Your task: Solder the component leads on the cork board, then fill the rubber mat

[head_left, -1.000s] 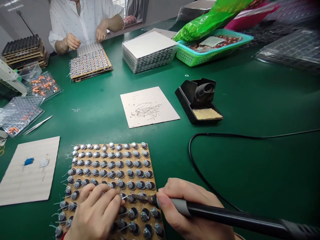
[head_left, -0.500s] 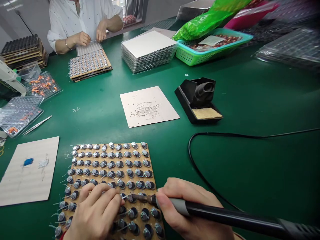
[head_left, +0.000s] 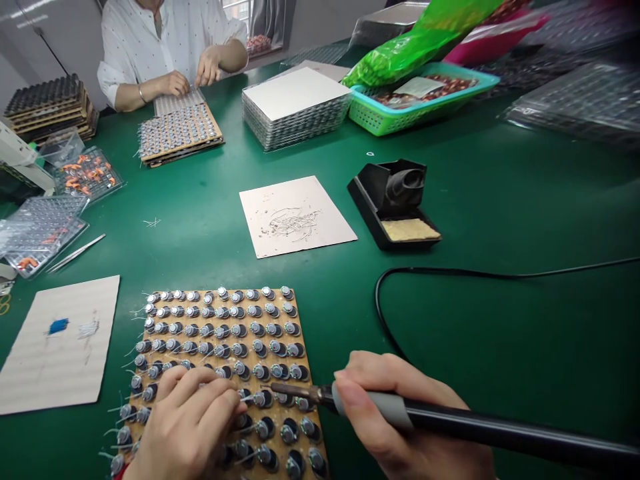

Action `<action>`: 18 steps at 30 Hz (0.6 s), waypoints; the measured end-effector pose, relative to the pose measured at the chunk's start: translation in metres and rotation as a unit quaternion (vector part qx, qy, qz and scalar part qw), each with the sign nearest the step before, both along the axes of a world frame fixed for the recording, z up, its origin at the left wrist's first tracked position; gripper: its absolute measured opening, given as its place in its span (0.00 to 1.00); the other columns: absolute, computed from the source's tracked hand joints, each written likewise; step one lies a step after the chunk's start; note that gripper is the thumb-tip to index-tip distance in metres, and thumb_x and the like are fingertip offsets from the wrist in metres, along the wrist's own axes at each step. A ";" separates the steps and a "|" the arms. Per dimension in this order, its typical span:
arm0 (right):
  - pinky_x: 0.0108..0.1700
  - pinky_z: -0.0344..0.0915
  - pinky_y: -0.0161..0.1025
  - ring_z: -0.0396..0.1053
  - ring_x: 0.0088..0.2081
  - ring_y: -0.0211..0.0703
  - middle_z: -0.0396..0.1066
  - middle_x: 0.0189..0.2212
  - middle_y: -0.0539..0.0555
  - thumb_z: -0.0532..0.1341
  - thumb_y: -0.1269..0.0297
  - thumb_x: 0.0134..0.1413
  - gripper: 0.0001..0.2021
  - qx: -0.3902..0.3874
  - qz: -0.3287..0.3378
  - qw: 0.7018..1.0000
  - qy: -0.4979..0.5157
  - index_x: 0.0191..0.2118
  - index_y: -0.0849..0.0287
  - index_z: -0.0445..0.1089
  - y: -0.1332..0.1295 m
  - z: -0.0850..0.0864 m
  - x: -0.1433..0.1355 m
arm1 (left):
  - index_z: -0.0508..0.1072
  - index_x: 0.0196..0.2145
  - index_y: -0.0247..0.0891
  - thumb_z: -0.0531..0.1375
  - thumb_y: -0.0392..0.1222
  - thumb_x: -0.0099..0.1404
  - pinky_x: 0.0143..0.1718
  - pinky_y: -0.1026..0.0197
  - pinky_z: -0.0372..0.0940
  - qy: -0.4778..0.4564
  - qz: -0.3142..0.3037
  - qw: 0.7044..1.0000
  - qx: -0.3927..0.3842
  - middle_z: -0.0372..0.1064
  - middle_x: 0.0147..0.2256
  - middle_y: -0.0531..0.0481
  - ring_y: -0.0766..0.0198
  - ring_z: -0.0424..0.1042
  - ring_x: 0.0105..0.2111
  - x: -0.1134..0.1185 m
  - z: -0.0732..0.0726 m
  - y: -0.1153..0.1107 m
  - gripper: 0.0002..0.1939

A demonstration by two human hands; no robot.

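Observation:
My right hand (head_left: pixel 400 407) grips a soldering iron (head_left: pixel 373 405) by its grey collar, the black handle running off to the lower right. Its metal tip hovers just above a small round silver component in the board's lower half. My left hand (head_left: pixel 193 420) rests over the wooden board (head_left: pixel 295 313), fingers closed in a pinch, with a thin pale wire (head_left: pixel 246 399) poking out at the fingertips by that component. Rows of these round components (head_left: pixel 239 330) sit in the board's holes, with wires trailing at the left side. My left hand hides part of the lower rows.
A soldering iron stand (head_left: pixel 395 200) with a yellow sponge and a card of wire clippings (head_left: pixel 300 217) lie beyond the board. Left are a card with blue and white wires (head_left: pixel 100 300) and tweezers (head_left: pixel 77 252). A black cord (head_left: pixel 450 269) crosses right. Opposite, a person handles another board.
The soldering iron in my right hand has drawn back to the right, its tip lifting off the component. My left hand stays nearly in place.

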State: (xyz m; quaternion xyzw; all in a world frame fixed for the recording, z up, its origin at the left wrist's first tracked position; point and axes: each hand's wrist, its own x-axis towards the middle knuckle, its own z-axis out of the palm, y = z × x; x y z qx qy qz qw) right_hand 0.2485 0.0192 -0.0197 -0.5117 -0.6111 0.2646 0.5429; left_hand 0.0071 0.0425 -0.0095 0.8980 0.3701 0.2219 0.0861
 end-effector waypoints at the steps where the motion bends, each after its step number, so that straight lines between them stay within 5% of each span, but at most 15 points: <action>1: 0.21 0.61 0.28 0.62 0.19 0.31 0.62 0.20 0.43 0.60 0.72 0.59 0.07 0.001 -0.005 1.000 0.002 0.30 0.54 0.65 0.001 0.003 0.002 | 0.73 0.38 0.37 0.55 0.31 0.71 0.41 0.58 0.57 -0.007 -0.006 1.000 -0.015 0.77 0.34 0.51 0.61 0.71 0.35 -0.001 0.003 0.003 0.07; 7: 0.22 0.63 0.27 0.64 0.19 0.31 0.65 0.19 0.43 0.61 0.70 0.60 0.08 -0.004 0.022 0.999 -0.028 0.30 0.54 0.65 0.015 0.017 0.008 | 0.72 0.37 0.38 0.57 0.31 0.71 0.41 0.59 0.56 -0.025 -0.007 0.997 -0.071 0.75 0.33 0.53 0.61 0.68 0.36 -0.007 0.013 0.015 0.06; 18: 0.21 0.63 0.29 0.63 0.19 0.32 0.64 0.19 0.45 0.60 0.70 0.60 0.07 0.020 0.020 0.999 -0.031 0.29 0.56 0.67 0.022 0.005 0.002 | 0.73 0.35 0.39 0.59 0.31 0.69 0.39 0.59 0.57 -0.026 0.020 0.996 -0.082 0.71 0.34 0.52 0.61 0.65 0.35 0.006 0.003 0.012 0.06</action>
